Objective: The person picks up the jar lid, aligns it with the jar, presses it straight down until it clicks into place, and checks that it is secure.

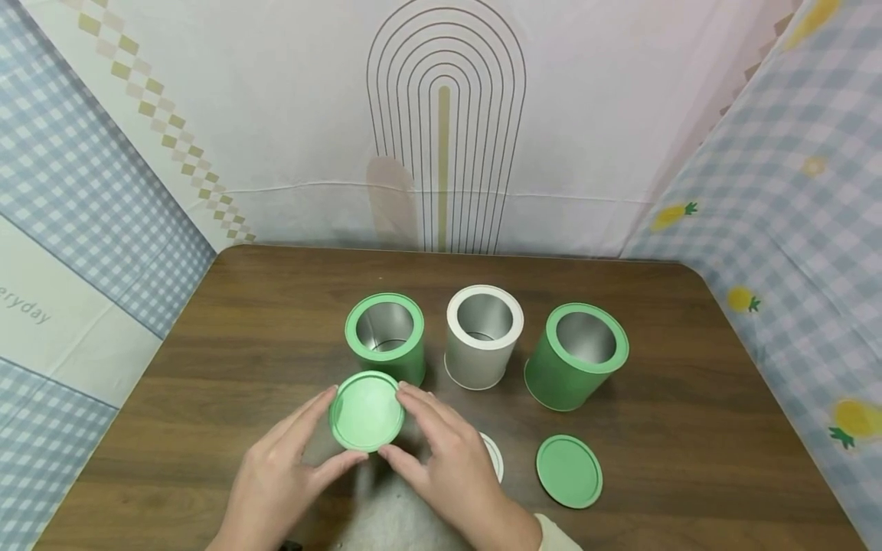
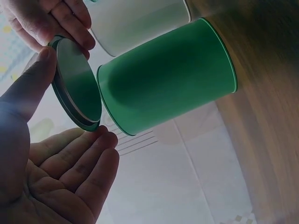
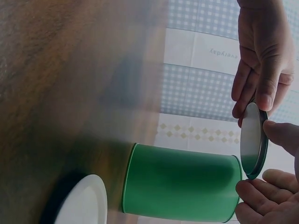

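Head cam: L hand (image 1: 279, 463) & R hand (image 1: 451, 463) pinch green lid (image 1: 367, 412) by rim, just nearside of leftmost can (image 1: 397, 363), white can (image 1: 481, 357) on latter's R.

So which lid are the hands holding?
The leftmost lid, a green one; the white lid and the other green lid lie on the table.

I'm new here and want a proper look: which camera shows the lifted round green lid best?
The head view: it shows the round green lid almost face-on, its rim nearly all visible. The left wrist view shows its underside at a slant; the right wrist view shows the underside as a narrower oval.
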Motion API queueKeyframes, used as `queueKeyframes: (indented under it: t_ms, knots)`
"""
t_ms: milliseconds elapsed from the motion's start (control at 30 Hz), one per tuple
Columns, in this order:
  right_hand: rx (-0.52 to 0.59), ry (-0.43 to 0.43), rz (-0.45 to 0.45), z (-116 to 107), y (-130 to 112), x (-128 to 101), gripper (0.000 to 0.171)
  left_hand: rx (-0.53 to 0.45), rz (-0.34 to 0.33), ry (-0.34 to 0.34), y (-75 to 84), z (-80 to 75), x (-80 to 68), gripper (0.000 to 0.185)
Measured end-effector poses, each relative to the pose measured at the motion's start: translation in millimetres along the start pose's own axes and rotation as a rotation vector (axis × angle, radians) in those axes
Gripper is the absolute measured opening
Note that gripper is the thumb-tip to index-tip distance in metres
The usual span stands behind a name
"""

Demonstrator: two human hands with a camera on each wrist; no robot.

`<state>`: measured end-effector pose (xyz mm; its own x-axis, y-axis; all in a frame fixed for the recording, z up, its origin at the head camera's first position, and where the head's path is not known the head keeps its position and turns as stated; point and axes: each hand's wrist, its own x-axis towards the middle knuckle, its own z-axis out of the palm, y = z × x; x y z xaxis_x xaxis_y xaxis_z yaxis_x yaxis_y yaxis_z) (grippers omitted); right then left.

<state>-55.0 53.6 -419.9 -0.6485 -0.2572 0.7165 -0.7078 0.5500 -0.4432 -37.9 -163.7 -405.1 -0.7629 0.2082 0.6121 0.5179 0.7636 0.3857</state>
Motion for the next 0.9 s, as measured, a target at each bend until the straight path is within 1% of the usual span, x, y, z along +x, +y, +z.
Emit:
queueKeyframes:
  t_ms: [333,633,800,900]
  knots:
    - [0.007,0.000,0.008,-1.9,-0.3,3.6,0.062,0.020,-0.007,-0.001,1.1,-0.9,3.6,0.079]
    - [0.011,-0.004,0.006,-3.5,-1.1,7.2,0.062,0.014,-0.010,-0.003,2.6,-2.6,6.4,0.079]
    - [0.016,-0.031,0.069,-4.9,-0.8,6.0,0.060,0.009,-0.016,-0.002,4.1,-1.6,8.6,0.078]
    - [0.017,-0.036,0.089,-6.1,-0.4,6.5,0.060,0.006,-0.018,0.000,4.8,-0.8,10.4,0.078]
